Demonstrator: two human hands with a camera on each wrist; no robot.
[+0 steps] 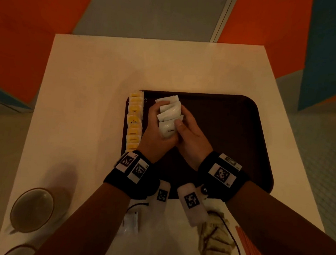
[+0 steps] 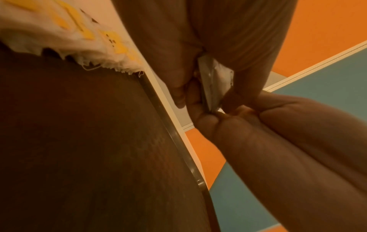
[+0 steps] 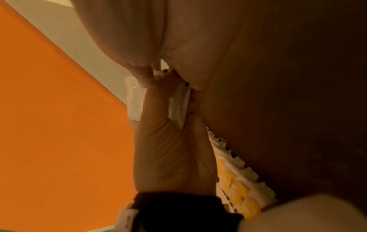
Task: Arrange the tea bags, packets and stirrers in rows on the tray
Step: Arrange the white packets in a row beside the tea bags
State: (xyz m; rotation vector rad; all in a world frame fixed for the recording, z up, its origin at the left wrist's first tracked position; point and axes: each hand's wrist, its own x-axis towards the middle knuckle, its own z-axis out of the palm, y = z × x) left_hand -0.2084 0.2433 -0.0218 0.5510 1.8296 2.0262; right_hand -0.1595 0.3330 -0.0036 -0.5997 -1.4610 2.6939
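At the bottom edge of the head view, orange stirrers (image 1: 254, 251) lie at lower right beside a pale woven cloth (image 1: 214, 244), and a clear wrapper (image 1: 130, 222) lies near the bottom centre. A glass cup (image 1: 31, 210) stands at lower left on the white tabletop (image 1: 91, 72). Above these, at frame centre, both hands meet over the dark brown tray (image 1: 233, 122). The left hand (image 1: 154, 134) and right hand (image 1: 190, 137) each have their grip clamped on a fanned bunch of white packets (image 1: 169, 113), fingers curled round its sides and the right thumb pressing its front. Left of the hands, yellow tea bags (image 1: 134, 123) lie in one row along the tray's left edge, running up the frame.
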